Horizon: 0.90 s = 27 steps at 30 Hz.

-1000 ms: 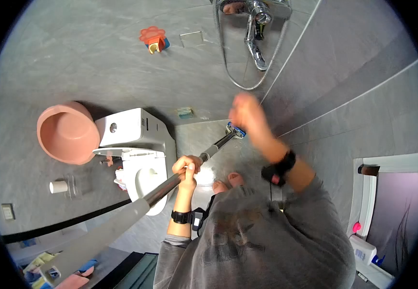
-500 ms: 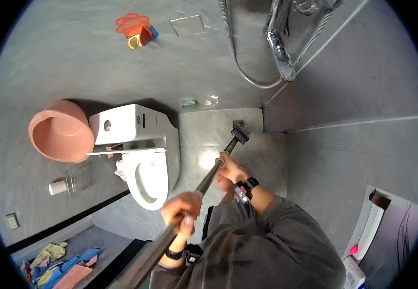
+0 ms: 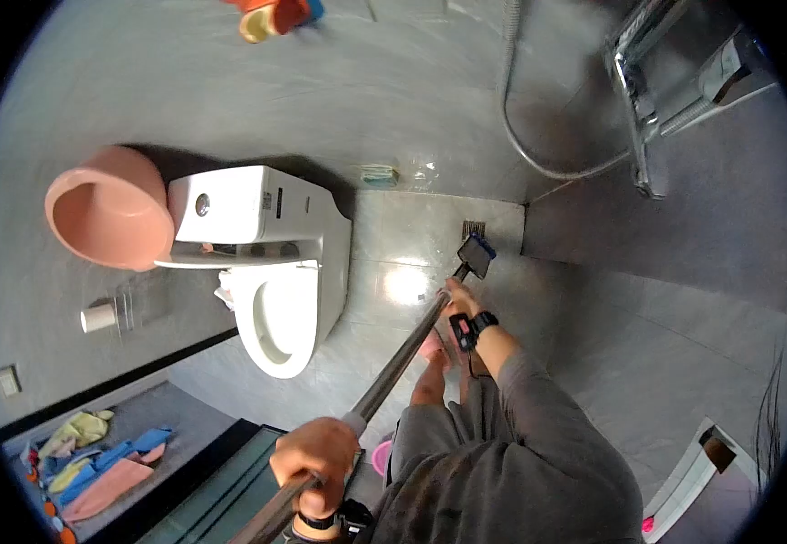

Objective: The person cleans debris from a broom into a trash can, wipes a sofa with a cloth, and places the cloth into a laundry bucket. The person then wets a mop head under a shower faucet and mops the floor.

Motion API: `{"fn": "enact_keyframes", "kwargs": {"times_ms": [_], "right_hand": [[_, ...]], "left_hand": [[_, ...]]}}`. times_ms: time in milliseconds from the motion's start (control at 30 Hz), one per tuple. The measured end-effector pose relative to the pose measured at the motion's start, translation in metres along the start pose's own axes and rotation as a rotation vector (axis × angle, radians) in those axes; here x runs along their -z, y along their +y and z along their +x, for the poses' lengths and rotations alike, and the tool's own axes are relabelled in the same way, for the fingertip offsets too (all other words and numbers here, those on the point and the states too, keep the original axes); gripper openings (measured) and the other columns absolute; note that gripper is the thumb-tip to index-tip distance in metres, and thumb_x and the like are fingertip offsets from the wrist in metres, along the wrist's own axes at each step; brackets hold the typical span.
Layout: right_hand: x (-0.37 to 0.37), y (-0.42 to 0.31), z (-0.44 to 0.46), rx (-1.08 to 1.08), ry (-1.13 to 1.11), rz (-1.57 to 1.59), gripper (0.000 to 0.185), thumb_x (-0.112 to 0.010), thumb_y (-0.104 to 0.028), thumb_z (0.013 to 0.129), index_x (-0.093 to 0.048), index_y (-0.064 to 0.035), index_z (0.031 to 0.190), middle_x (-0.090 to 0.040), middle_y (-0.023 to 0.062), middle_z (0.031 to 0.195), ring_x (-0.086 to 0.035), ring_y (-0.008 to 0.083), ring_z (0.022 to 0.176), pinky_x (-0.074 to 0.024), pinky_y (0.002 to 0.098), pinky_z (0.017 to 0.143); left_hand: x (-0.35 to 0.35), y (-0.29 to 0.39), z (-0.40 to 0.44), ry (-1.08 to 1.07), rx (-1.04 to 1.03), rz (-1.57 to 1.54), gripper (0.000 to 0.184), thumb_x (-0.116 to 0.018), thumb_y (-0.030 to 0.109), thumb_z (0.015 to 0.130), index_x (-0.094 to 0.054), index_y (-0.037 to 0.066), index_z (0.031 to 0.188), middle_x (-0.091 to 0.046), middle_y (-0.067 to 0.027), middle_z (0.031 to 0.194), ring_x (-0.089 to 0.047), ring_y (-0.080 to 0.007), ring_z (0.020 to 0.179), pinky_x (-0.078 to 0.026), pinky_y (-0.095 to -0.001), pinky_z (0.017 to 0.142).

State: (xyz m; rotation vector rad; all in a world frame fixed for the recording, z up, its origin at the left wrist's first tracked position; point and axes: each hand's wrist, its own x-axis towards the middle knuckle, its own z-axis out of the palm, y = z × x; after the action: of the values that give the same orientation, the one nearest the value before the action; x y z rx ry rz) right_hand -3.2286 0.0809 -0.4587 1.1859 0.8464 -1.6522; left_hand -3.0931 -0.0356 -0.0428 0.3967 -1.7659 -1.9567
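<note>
Over the grey tiled floor [image 3: 393, 231], near the white toilet [image 3: 334, 245], a long metal pole [image 3: 402, 355] slants away from the person, the left grip [image 3: 316, 458] closed round its upper length and the right grip [image 3: 461, 297] apparently wrapped round it low down. At its far end the flat dark head [image 3: 477, 257] lies just beside the floor drain [image 3: 473, 228], perhaps overlapping its edge. The step in hand looks like working the head near the drain, and the next stroke probably calls for the right grip to steer while the left pushes or draws.
</note>
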Motion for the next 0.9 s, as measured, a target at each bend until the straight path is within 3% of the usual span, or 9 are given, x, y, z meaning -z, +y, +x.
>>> {"fn": "enact_keyframes", "kwargs": {"times_ms": [67, 133, 233, 367, 467, 633, 700, 833, 900], "right_hand": [[0.008, 0.025, -0.008, 0.06, -0.227, -0.221, 0.026, -0.043, -0.03, 0.091, -0.049, -0.0064, 0.098, -0.052, 0.0072, 0.086, -0.051, 0.0209, 0.073, -0.0469, 0.0386, 0.063], [-0.022, 0.04, -0.085, -0.009, -0.142, -0.178, 0.014, -0.047, -0.02, 0.091, -0.047, -0.0069, 0.096, -0.051, 0.0075, 0.081, -0.053, 0.0177, 0.072, -0.0465, 0.03, 0.059], [-0.039, 0.062, -0.146, -0.15, -0.193, -0.162, 0.02, -0.045, -0.025, 0.093, -0.048, -0.0058, 0.098, -0.055, 0.0066, 0.08, -0.054, 0.0178, 0.069, -0.0474, 0.0288, 0.059], [-0.053, 0.103, -0.223, -0.365, -0.274, -0.429, 0.025, -0.045, -0.031, 0.093, -0.048, -0.0067, 0.096, -0.056, 0.0057, 0.083, -0.056, 0.0157, 0.072, -0.049, 0.0278, 0.06], [-0.052, 0.145, -0.252, -0.54, -0.35, -0.571, 0.03, -0.045, -0.035, 0.093, -0.045, -0.0049, 0.097, -0.054, 0.0068, 0.087, -0.056, 0.0175, 0.077, -0.0507, 0.0304, 0.07], [-0.067, 0.247, -0.32, -0.681, -0.349, -0.78, 0.037, -0.046, -0.038, 0.092, -0.045, -0.0017, 0.098, -0.054, 0.0104, 0.089, -0.056, 0.0218, 0.086, -0.0499, 0.0334, 0.08], [-0.069, 0.294, -0.339, -0.954, -0.536, -0.802, 0.038, -0.045, -0.037, 0.092, -0.044, -0.0002, 0.101, -0.054, 0.0112, 0.094, -0.055, 0.0218, 0.089, -0.0474, 0.0335, 0.085], [-0.074, 0.394, -0.367, -1.01, -0.486, -0.94, 0.035, -0.044, -0.035, 0.092, -0.047, -0.0006, 0.098, -0.056, 0.011, 0.092, -0.056, 0.0218, 0.089, -0.0475, 0.0326, 0.083], [-0.07, 0.45, -0.355, -1.021, -0.603, -0.959, 0.034, -0.042, -0.034, 0.093, -0.051, -0.0013, 0.092, -0.058, 0.0104, 0.088, -0.056, 0.0211, 0.087, -0.0478, 0.0323, 0.081]], "left_hand": [[0.004, 0.001, -0.007, 0.071, 0.006, -0.035, 0.048, -0.061, 0.046, 0.078, -0.045, 0.007, 0.056, -0.045, -0.0046, 0.044, -0.046, -0.0194, 0.04, -0.041, -0.034, 0.046], [0.015, -0.009, -0.017, 0.029, -0.064, -0.065, 0.045, -0.058, 0.043, 0.08, -0.043, 0.008, 0.057, -0.043, -0.0032, 0.046, -0.044, -0.0176, 0.041, -0.039, -0.0331, 0.047], [0.026, -0.007, -0.039, 0.065, -0.094, -0.058, 0.043, -0.058, 0.041, 0.081, -0.043, 0.008, 0.058, -0.042, -0.0021, 0.046, -0.044, -0.0163, 0.042, -0.037, -0.0324, 0.046], [0.046, 0.018, -0.082, 0.088, -0.136, -0.038, 0.043, -0.06, 0.037, 0.08, -0.041, 0.008, 0.055, -0.043, -0.0031, 0.046, -0.042, -0.016, 0.041, -0.039, -0.0319, 0.046], [0.063, 0.049, -0.117, 0.152, -0.25, -0.03, 0.042, -0.061, 0.033, 0.079, -0.038, 0.009, 0.054, -0.041, -0.0024, 0.044, -0.04, -0.0152, 0.038, -0.038, -0.0305, 0.041], [0.107, 0.075, -0.196, 0.349, -0.388, 0.012, 0.04, -0.061, 0.027, 0.079, -0.035, 0.01, 0.053, -0.041, -0.0017, 0.042, -0.039, -0.0132, 0.034, -0.036, -0.0277, 0.037], [0.133, 0.072, -0.235, 0.485, -0.443, 0.088, 0.039, -0.061, 0.025, 0.079, -0.035, 0.011, 0.053, -0.042, -0.0017, 0.042, -0.039, -0.013, 0.034, -0.036, -0.0274, 0.037], [0.187, 0.093, -0.303, 0.705, -0.551, 0.176, 0.038, -0.061, 0.022, 0.078, -0.035, 0.011, 0.052, -0.043, -0.0016, 0.042, -0.04, -0.0129, 0.034, -0.036, -0.0267, 0.038], [0.221, 0.114, -0.338, 0.758, -0.576, 0.201, 0.037, -0.062, 0.021, 0.076, -0.035, 0.011, 0.052, -0.043, -0.0018, 0.042, -0.04, -0.013, 0.034, -0.036, -0.0263, 0.039]]}}
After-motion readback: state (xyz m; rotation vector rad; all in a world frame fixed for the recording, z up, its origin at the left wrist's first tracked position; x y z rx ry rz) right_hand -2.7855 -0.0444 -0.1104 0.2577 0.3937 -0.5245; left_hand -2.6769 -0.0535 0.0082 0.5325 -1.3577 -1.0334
